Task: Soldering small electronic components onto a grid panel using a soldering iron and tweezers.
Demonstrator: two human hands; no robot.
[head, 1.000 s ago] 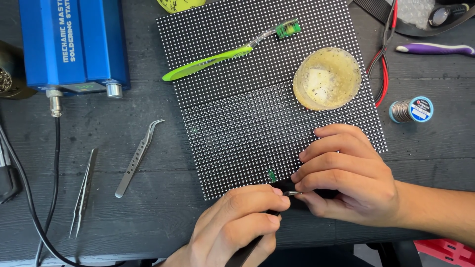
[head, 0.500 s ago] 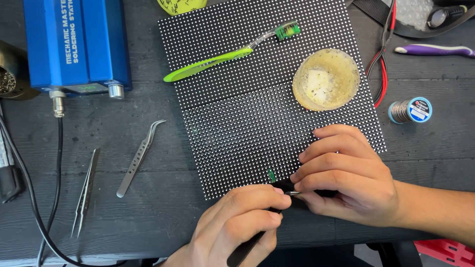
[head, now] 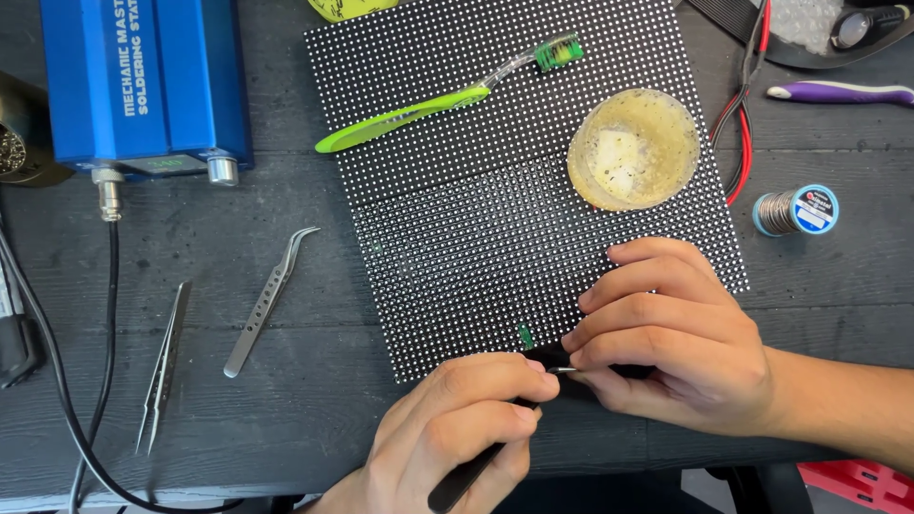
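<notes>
- Gripping a black tool (head: 476, 476), the left hand (head: 447, 433) has its fingers curled tight round the handle, metal tip poking out just past the thumb.
- The right hand (head: 676, 347) rests with fingers bent and close together, fingertips pinched at that tip.
- A dotted panel (head: 495, 219) lies under and beyond both sets of fingertips; its small green part (head: 525, 335) sits just above them.

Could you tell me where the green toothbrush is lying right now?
In the head view, the green toothbrush lies slantwise on the upper part of the dotted black panel, left of the round yellowish dish.
</notes>
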